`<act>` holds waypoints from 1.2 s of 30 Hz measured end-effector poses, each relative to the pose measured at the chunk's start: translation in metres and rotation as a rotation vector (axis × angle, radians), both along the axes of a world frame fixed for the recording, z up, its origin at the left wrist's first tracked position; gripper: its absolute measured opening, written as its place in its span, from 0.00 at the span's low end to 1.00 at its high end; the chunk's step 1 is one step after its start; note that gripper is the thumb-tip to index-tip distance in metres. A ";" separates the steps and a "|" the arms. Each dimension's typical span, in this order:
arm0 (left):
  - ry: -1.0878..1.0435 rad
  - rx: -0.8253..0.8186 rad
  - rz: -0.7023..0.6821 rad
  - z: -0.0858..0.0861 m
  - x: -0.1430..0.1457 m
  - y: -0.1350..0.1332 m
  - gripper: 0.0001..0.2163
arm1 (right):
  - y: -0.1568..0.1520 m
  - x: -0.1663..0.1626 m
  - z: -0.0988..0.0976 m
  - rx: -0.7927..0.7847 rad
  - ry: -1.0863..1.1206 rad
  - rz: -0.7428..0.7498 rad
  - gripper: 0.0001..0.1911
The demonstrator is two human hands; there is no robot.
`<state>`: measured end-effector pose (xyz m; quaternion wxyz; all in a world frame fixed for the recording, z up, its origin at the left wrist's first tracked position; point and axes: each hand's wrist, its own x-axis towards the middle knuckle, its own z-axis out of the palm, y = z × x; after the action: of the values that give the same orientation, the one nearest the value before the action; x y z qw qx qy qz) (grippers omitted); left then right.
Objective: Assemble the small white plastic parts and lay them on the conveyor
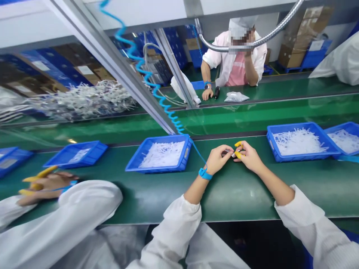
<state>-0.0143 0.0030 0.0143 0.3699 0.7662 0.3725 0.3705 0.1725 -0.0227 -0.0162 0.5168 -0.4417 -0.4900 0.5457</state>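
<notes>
Both hands meet over the green belt, just in front of the gap between two blue trays. The left hand pinches a small pale part with fingers curled around it, and the right hand, with yellow finger covers on thumb and forefinger, closes on the same part from the other side, so the piece sits between the two sets of fingertips, held above the belt and not resting on it. This looks like the middle of a fitting or checking step on one small piece: it is already picked up and being worked at the fingertips. The next move seems to call for a fine, steady pinch and a careful twist or press, since the piece is tiny and easy to drop. A blue wrist strap sits on the left wrist, with its coiled cord running up to the frame overhead. The nearest blue tray, to the left, holds white bits, as does the tray to the right. The part itself is mostly hidden by the fingers; its shape and material are hard to make out. A co-worker's hand at the far left is blurred, and another person sits across the line.
</notes>
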 end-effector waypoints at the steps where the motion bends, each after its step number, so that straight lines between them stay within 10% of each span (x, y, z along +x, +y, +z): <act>1: -0.039 -0.088 0.020 -0.006 -0.001 0.001 0.07 | 0.001 -0.001 0.000 -0.008 0.010 -0.017 0.22; 9: -0.335 -0.419 0.087 -0.027 0.004 0.003 0.16 | 0.009 0.000 0.000 -0.031 0.111 -0.026 0.24; 36: -0.330 -0.331 0.151 -0.027 0.008 -0.002 0.10 | 0.001 -0.006 0.008 -0.089 0.191 -0.132 0.21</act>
<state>-0.0064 0.0010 -0.0132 0.5175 0.5942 0.4191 0.4511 0.1666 -0.0218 -0.0078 0.5757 -0.4415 -0.3837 0.5713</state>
